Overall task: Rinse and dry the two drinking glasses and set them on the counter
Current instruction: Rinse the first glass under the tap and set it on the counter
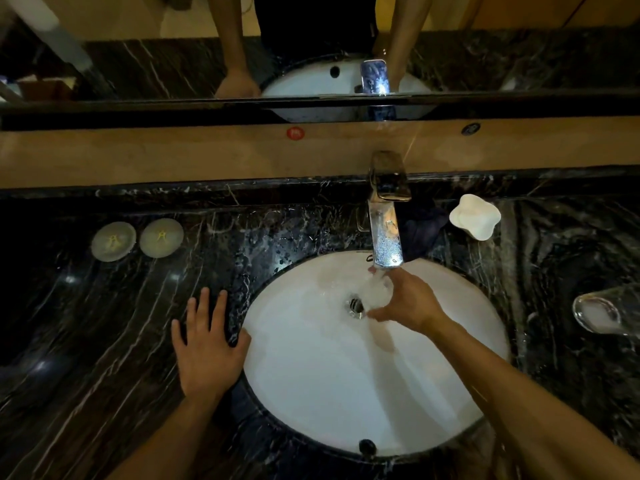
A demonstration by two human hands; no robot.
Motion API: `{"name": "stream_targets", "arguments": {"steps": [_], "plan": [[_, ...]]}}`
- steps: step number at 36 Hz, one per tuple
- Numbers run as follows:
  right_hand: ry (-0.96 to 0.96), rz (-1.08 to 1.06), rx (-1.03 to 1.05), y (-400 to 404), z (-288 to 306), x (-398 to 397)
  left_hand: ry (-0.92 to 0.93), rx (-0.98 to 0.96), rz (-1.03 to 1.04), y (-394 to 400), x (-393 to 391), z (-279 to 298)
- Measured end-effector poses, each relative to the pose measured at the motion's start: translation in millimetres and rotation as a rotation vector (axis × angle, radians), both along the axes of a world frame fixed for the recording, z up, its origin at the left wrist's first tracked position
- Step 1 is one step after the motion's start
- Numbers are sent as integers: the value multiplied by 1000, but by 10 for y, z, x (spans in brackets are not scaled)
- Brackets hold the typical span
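My right hand (pixel 410 301) grips a drinking glass (pixel 377 287) under the faucet (pixel 386 233); its axis is blurred. My left hand (pixel 207 344) lies spread flat at the counter's (pixel 104 341) basin edge.

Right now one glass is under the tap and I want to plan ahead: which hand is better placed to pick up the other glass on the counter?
The left hand: it lies flat and free on the counter. But the other glass is far right, so it must cross the sink. The right hand is nearer but busy holding a glass under the tap.

glass (pixel 604 311) on the counter cut off at right edge, right hand (pixel 408 299) fingertips blurred by running water
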State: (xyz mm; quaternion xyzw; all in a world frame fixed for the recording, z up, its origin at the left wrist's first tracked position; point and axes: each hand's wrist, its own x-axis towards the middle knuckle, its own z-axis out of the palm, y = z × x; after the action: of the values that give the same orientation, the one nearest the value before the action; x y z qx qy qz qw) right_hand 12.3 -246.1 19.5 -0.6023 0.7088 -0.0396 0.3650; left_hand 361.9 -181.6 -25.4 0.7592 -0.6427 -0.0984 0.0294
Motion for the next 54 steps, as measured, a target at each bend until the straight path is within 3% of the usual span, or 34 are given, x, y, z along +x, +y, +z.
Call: {"name": "stream_targets", "arguments": {"steps": [2, 5, 7, 10, 12, 16, 20, 28, 32, 35, 38, 40, 42, 47, 54], "plan": [[-101, -9, 35, 14, -15, 9, 0, 0, 1, -3, -2, -1], [-222, -218, -45, 60, -65, 103, 1, 1, -1, -8, -4, 2], [-155, -266, -114, 62, -77, 162, 4, 3, -1, -4, -5, 6], [-81, -133, -105, 28, -41, 157, -2, 18, -4, -4, 2, 8], [-123, -98, -69, 31, -22, 133, -6, 25, -3, -9, 2, 13], [-210, -312, -122, 101, -46, 192, -11, 39, -2, -7, -7, 31], [-130, -252, -110, 98, -18, 185, -14, 46, -3, -21, -22, 59], [-212, -297, -113, 161, 16, 125, -64, 48, 20, -144, -101, 137], [-170, -210, -96, 153, 50, 66, -239, 168, -70, -536, -353, 539], [-176, -223, -99, 144, 79, 43, -127, 242, -274, -901, -641, 936], [-187, -220, -119, 149, 100, 51, 80, -27, -555, -1187, -1029, 1290], [-196, -232, -135, 145, 102, 66, 228, -299, -639, -1304, -1278, 1521], [-198, -247, -148, 130, 108, 82, 369, -422, -684, -1376, -1469, 1735], [-192, -246, -164, 103, 119, 108, 222, -373, -887, -1451, -1683, 1845], [-186, -246, -176, 86, 128, 95, 240, -457, -821, -1323, -1708, 1669]]}}
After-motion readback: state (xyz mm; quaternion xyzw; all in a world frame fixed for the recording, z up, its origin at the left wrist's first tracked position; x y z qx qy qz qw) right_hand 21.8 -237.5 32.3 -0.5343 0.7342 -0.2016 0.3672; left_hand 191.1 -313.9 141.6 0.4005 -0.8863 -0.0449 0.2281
